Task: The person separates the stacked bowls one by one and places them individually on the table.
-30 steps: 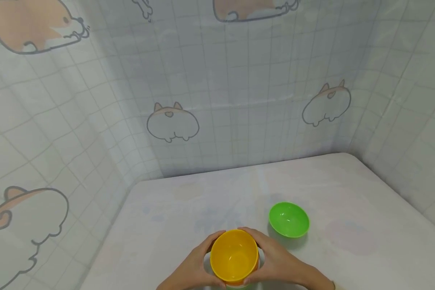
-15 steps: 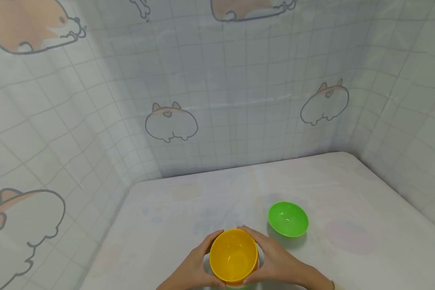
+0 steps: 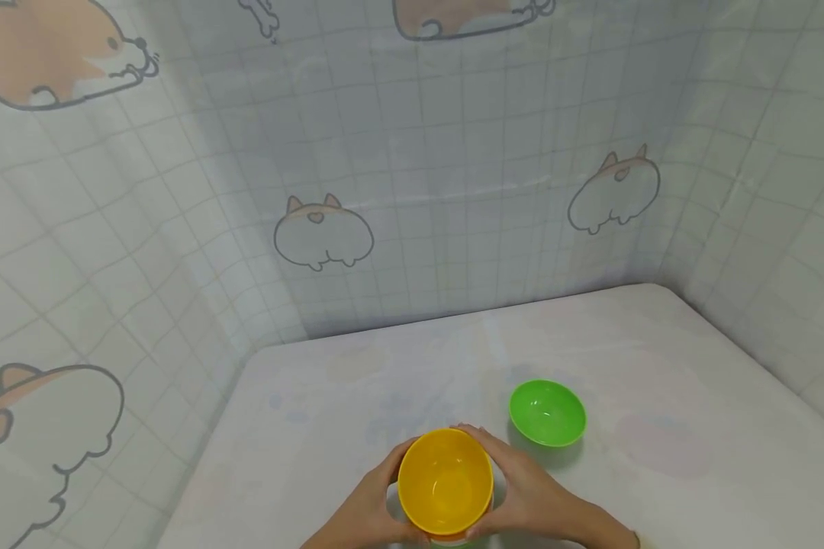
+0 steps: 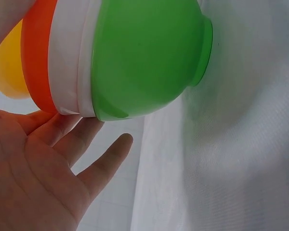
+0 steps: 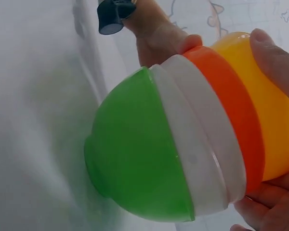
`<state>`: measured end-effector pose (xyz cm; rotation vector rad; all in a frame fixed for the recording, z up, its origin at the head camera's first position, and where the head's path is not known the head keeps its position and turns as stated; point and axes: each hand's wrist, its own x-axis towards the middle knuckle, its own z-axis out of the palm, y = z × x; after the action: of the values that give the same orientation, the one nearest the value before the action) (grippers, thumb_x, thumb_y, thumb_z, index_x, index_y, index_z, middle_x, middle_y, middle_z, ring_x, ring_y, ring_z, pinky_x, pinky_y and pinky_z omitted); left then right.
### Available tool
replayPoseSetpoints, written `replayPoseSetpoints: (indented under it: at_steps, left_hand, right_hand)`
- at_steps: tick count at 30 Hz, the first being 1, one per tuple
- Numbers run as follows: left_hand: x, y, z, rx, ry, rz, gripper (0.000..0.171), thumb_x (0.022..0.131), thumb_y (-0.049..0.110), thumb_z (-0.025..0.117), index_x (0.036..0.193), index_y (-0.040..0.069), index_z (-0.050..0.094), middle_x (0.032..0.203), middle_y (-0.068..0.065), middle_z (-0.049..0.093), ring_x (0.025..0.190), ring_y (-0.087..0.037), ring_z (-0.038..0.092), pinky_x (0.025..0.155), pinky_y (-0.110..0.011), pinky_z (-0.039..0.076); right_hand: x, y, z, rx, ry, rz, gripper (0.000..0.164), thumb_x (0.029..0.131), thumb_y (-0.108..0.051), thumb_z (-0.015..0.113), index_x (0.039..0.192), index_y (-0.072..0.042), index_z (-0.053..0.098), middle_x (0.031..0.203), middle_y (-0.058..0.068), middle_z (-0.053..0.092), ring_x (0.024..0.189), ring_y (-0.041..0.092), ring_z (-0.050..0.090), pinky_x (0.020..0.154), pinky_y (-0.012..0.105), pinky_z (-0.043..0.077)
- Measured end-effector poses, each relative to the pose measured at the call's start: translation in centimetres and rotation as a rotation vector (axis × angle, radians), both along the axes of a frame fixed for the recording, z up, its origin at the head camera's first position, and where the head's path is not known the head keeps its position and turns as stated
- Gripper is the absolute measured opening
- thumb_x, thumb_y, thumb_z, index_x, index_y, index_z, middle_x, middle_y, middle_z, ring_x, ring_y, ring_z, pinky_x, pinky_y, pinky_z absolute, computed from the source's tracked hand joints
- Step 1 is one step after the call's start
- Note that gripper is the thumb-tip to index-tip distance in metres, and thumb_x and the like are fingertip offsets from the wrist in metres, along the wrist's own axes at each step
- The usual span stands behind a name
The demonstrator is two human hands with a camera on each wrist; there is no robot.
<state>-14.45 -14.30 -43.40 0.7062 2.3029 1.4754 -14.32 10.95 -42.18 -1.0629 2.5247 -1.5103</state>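
Both hands cup a yellow bowl at the bottom middle of the head view, my left hand on one side and my right hand on the other. It tops a nested stack. Below it come an orange bowl, two white bowls and, lowest, a green bowl with its foot close over the table. The left wrist view has my left fingertips against the orange and white bowls. In the right wrist view, my right thumb presses the yellow bowl and the fingers curl beneath its rim.
Another green bowl stands alone on the white-covered table, behind and right of the stack. Gridded cloth walls with dog drawings rise at the back and both sides. A black device sits on the left wrist.
The yellow bowl shows slightly larger and higher in the head view, both hands still around it. The head view has shifted a little. The lone green bowl stays put.
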Motion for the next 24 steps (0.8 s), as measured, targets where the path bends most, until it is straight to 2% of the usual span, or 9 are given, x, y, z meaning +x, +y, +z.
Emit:
replayPoseSetpoints:
  at_steps: [4, 10, 13, 17, 20, 24]
  left_hand:
    - [0.1, 0.0, 0.0, 0.015, 0.021, -0.016, 0.085, 0.073, 0.028, 0.075, 0.139, 0.033, 0.023, 0.134, 0.011, 0.039, 0.114, -0.012, 0.044, 0.092, -0.054, 0.032]
    - [0.2, 0.0, 0.1, 0.032, 0.074, -0.039, 0.085, 0.073, 0.026, 0.075, 0.140, 0.031, 0.023, 0.135, 0.010, 0.039, 0.115, -0.014, 0.044, 0.091, -0.049, 0.036]
    - [0.2, 0.0, 0.1, 0.041, 0.039, -0.039, 0.084, 0.073, 0.026, 0.075, 0.140, 0.033, 0.023, 0.135, 0.010, 0.039, 0.114, -0.014, 0.045, 0.091, -0.046, 0.036]
    - [0.2, 0.1, 0.3, 0.030, -0.010, -0.025, 0.082, 0.073, 0.028, 0.074, 0.138, 0.035, 0.025, 0.134, 0.012, 0.039, 0.114, -0.012, 0.045, 0.092, -0.048, 0.036]
    - [0.2, 0.1, 0.3, 0.030, -0.016, -0.026, 0.081, 0.074, 0.028, 0.074, 0.138, 0.035, 0.025, 0.133, 0.012, 0.040, 0.114, -0.012, 0.044, 0.091, -0.050, 0.036]
    - [0.2, -0.1, 0.2, 0.047, 0.010, -0.052, 0.083, 0.074, 0.026, 0.074, 0.139, 0.034, 0.024, 0.135, 0.011, 0.039, 0.115, -0.013, 0.043, 0.089, -0.045, 0.039]
  right_hand:
    - [0.1, 0.1, 0.4, -0.057, -0.021, 0.036, 0.096, 0.060, -0.042, 0.080, 0.139, -0.023, 0.028, 0.132, -0.009, 0.042, 0.115, 0.010, 0.044, 0.094, 0.039, 0.037]
    - [0.1, 0.2, 0.8, -0.094, -0.001, 0.041, 0.097, 0.059, -0.039, 0.082, 0.139, -0.020, 0.029, 0.132, -0.008, 0.044, 0.115, 0.012, 0.044, 0.095, 0.038, 0.037]
    - [0.2, 0.3, 1.0, -0.090, -0.030, 0.022, 0.098, 0.058, -0.040, 0.082, 0.139, -0.022, 0.029, 0.132, -0.009, 0.043, 0.116, 0.011, 0.043, 0.095, 0.039, 0.036]
    - [0.4, 0.7, 1.3, -0.076, -0.071, -0.022, 0.099, 0.058, -0.042, 0.081, 0.140, -0.026, 0.027, 0.132, -0.011, 0.042, 0.115, 0.010, 0.043, 0.094, 0.039, 0.037]
    - [0.3, 1.0, 1.5, -0.089, -0.079, -0.029, 0.100, 0.059, -0.041, 0.081, 0.140, -0.026, 0.025, 0.132, -0.010, 0.042, 0.114, 0.011, 0.045, 0.092, 0.037, 0.039]
    - [0.0, 1.4, 1.8, -0.132, -0.071, -0.023, 0.099, 0.060, -0.036, 0.082, 0.140, -0.025, 0.025, 0.131, -0.008, 0.043, 0.110, 0.013, 0.048, 0.087, 0.033, 0.044]
